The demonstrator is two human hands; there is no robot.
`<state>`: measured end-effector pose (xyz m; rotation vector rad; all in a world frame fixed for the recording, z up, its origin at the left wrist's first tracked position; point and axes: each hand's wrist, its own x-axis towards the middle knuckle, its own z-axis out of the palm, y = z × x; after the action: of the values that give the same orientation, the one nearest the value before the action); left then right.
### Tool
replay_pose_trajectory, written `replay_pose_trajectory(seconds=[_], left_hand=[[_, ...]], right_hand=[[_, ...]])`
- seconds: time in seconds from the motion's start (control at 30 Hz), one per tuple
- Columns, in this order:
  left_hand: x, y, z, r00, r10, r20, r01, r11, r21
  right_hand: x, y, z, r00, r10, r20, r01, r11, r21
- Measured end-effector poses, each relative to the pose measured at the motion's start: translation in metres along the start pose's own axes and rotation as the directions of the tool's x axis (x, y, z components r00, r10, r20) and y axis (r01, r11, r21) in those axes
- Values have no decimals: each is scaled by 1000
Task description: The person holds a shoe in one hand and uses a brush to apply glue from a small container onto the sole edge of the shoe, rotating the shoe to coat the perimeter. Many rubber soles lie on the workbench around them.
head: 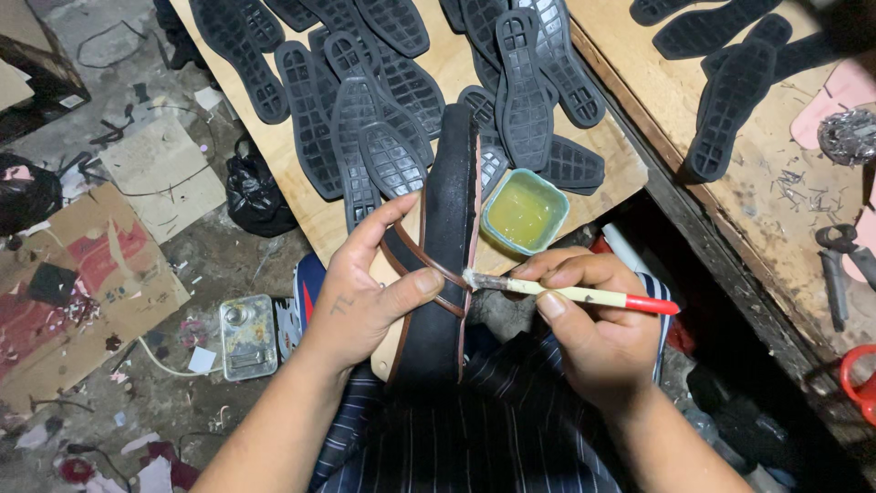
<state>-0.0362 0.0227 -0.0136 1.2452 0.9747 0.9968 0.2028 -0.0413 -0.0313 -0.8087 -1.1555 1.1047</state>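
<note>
At the centre of the frame the left hand (370, 297) held a black sandal (447, 256) on its edge, its long side running up toward the top of the picture. The thumb and fingers were clamped on the sandal, the thumb pressing across its brown straps (422, 263) and the forefinger stretched up along its left side. The right hand (593, 319), just right of centre, had its fingers closed together around a small brush (570, 293) with a pale handle and a red end. The bristle tip touched the right edge of the sandal, close to the left thumb.

Just above the right hand, a small square teal tub (525, 211) of yellowish liquid stood near the front edge of a wooden bench (306, 215). Many black rubber soles (365, 100) lay overlapping across the bench in the upper middle of the frame. More soles lay on a second bench (776, 192) at the upper right, with pliers (844, 260) near the right edge. At the lower left, on the littered floor (182, 274), sat a flat metal tin (247, 336). Striped dark cloth (474, 429) covered the person's lap at the bottom.
</note>
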Motion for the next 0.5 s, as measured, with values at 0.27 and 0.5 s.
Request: replay_pose_trajectory(seconds=[0.27,0.5], left_hand=[[0,-11,4,991,-113,76,133,928,-349],[-2,-13,11,981,-162,107,193,883,-428]], right_hand=[[-4,-9,0,968,-187,167,234,916,-327],[2,-14,5,945,-259,199,320,854,-411]])
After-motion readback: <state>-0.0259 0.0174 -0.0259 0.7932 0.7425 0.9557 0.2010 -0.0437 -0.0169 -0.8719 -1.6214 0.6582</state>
